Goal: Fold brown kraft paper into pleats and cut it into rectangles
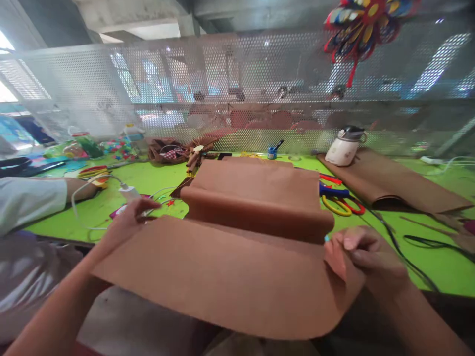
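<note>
A large sheet of brown paper (222, 277) spans the front of the view, its near part raised off the table edge and its far part curling over in a soft fold. At its left edge is my left hand (128, 222), closed on the paper with the fingertips partly hidden. My right hand (371, 254) pinches the right edge, where the sheet bends up into a small flap. A tiny light-blue spot shows beside those fingers; I cannot tell what it is. Just past the sheet's right side lie scissors (336, 205) with yellow and red handles.
On the green table (419, 252) stand a white jug (343, 148) and a blue ink bottle (272, 153). More brown paper (404, 183) and black cords lie at right. Another person's sleeved arm (37, 200) rests at left near a white cable. A perforated metal screen (237, 89) rises behind.
</note>
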Demonstrator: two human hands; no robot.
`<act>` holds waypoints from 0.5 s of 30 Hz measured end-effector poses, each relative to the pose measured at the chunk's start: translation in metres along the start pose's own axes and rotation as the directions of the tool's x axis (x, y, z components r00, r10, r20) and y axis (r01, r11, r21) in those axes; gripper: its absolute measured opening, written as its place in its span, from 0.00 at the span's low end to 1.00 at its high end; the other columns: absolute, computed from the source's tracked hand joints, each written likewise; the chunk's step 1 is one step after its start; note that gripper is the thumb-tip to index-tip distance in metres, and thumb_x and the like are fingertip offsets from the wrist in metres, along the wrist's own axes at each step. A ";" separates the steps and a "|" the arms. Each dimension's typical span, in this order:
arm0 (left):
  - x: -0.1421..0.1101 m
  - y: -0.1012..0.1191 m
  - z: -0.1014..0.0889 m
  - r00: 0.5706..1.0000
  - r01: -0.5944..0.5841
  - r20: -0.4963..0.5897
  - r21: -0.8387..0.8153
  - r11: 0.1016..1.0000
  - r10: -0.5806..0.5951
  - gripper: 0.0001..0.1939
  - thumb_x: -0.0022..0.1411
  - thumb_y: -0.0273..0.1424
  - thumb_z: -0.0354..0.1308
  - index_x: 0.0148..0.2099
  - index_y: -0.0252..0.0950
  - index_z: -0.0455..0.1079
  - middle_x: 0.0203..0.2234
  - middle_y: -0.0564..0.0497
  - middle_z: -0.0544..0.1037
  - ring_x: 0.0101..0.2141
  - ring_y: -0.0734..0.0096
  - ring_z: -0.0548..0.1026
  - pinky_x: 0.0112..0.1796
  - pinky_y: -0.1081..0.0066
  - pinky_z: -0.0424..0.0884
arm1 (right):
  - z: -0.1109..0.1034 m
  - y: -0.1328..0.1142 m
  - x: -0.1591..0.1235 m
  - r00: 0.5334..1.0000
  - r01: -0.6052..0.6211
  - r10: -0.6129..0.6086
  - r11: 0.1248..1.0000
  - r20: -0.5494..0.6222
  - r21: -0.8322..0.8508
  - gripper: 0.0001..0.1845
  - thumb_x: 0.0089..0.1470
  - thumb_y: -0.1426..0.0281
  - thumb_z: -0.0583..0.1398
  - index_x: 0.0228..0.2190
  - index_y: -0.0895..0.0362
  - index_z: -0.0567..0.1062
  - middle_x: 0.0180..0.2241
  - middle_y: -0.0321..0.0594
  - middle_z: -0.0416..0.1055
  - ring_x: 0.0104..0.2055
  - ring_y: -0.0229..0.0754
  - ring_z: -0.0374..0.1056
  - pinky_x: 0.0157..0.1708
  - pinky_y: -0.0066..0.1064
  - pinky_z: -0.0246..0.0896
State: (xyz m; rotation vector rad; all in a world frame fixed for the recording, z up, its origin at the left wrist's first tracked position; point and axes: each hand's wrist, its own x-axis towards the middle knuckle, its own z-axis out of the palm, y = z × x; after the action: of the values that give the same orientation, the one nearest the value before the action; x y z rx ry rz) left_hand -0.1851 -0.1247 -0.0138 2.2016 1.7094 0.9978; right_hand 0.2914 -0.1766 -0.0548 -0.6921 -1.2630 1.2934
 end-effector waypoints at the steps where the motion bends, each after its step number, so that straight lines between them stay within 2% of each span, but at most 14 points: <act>1: -0.006 0.001 -0.003 0.999 -0.038 0.028 0.012 0.999 0.037 0.32 0.59 0.44 0.57 0.60 0.32 0.57 0.56 0.39 0.64 0.51 0.56 0.68 0.49 0.55 0.69 | -0.005 0.002 0.000 0.999 -0.020 0.019 1.000 -0.027 -0.022 0.07 0.38 0.65 0.71 0.24 0.49 0.80 0.25 0.39 0.74 0.25 0.40 0.67 0.24 0.30 0.59; 3: -0.017 0.007 -0.003 0.971 -0.176 0.177 0.058 0.983 0.163 0.37 0.57 0.43 0.58 0.64 0.37 0.52 0.63 0.44 0.55 0.60 0.51 0.57 0.58 0.53 0.58 | -0.013 0.004 0.000 0.994 -0.059 0.054 0.997 -0.093 -0.049 0.08 0.37 0.65 0.71 0.25 0.48 0.80 0.27 0.38 0.75 0.26 0.40 0.68 0.25 0.30 0.61; 4: -0.023 0.011 -0.002 0.924 -0.238 0.321 0.057 0.970 0.208 0.32 0.59 0.40 0.57 0.64 0.42 0.55 0.65 0.50 0.53 0.61 0.52 0.55 0.59 0.54 0.56 | -0.017 0.005 0.000 0.990 -0.073 0.065 0.996 -0.127 -0.053 0.09 0.36 0.65 0.71 0.25 0.48 0.80 0.27 0.37 0.76 0.27 0.41 0.69 0.25 0.30 0.62; 5: -0.028 0.015 0.001 0.850 -0.294 0.460 0.011 0.956 0.256 0.29 0.60 0.39 0.55 0.63 0.44 0.57 0.64 0.53 0.54 0.61 0.52 0.57 0.58 0.57 0.59 | -0.020 0.005 0.000 0.985 -0.087 0.079 0.995 -0.154 -0.050 0.09 0.37 0.66 0.71 0.26 0.48 0.80 0.28 0.36 0.76 0.28 0.41 0.70 0.26 0.30 0.63; 6: -0.034 0.018 0.003 0.792 -0.296 0.561 0.008 0.955 0.241 0.28 0.61 0.38 0.54 0.63 0.47 0.57 0.65 0.55 0.53 0.62 0.52 0.56 0.58 0.57 0.58 | -0.022 0.005 0.000 0.980 -0.114 0.105 0.992 -0.166 -0.045 0.09 0.38 0.66 0.70 0.27 0.48 0.80 0.29 0.36 0.77 0.30 0.42 0.71 0.28 0.30 0.64; 7: -0.039 0.020 0.005 0.762 -0.313 0.598 0.007 0.950 0.247 0.27 0.60 0.38 0.54 0.62 0.49 0.58 0.65 0.57 0.51 0.62 0.51 0.55 0.58 0.56 0.58 | -0.024 0.005 0.001 0.976 -0.152 0.144 0.988 -0.162 -0.037 0.08 0.40 0.65 0.69 0.29 0.47 0.79 0.30 0.37 0.78 0.32 0.43 0.72 0.30 0.31 0.66; 9: -0.048 0.023 0.006 0.759 -0.338 0.591 -0.002 0.941 0.274 0.28 0.59 0.40 0.54 0.61 0.51 0.60 0.67 0.58 0.45 0.62 0.46 0.52 0.58 0.52 0.57 | -0.024 0.004 0.002 0.968 -0.221 0.214 0.975 -0.131 -0.037 0.07 0.45 0.65 0.67 0.31 0.48 0.79 0.34 0.39 0.78 0.38 0.46 0.73 0.35 0.33 0.67; 11: -0.052 0.023 0.006 0.776 -0.367 0.546 -0.019 0.930 0.317 0.27 0.59 0.42 0.53 0.61 0.51 0.60 0.67 0.59 0.42 0.63 0.44 0.48 0.58 0.50 0.55 | -0.020 0.003 0.005 0.966 -0.236 0.227 0.970 -0.123 -0.065 0.07 0.48 0.65 0.65 0.33 0.49 0.78 0.38 0.41 0.78 0.42 0.47 0.73 0.39 0.34 0.66; 13: -0.046 0.020 0.008 0.801 -0.380 0.489 -0.034 0.924 0.347 0.25 0.60 0.43 0.52 0.60 0.51 0.63 0.67 0.58 0.41 0.64 0.46 0.45 0.59 0.49 0.53 | -0.014 0.001 0.011 0.974 -0.200 0.185 0.974 -0.131 -0.109 0.08 0.49 0.65 0.64 0.35 0.50 0.78 0.42 0.42 0.77 0.44 0.47 0.72 0.40 0.34 0.66; 15: -0.029 0.013 0.014 0.826 -0.386 0.429 -0.044 0.922 0.366 0.20 0.62 0.43 0.52 0.56 0.50 0.68 0.67 0.57 0.44 0.65 0.49 0.45 0.60 0.50 0.51 | -0.010 0.000 0.023 0.979 -0.187 0.170 0.968 -0.113 -0.166 0.09 0.51 0.64 0.63 0.36 0.51 0.77 0.45 0.43 0.75 0.44 0.47 0.72 0.41 0.34 0.66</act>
State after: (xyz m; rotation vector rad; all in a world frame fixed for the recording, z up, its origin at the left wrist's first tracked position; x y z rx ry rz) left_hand -0.1696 -0.1524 -0.0287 2.6045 1.1364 0.4724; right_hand 0.2969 -0.1528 -0.0505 -1.0030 -1.2665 1.2859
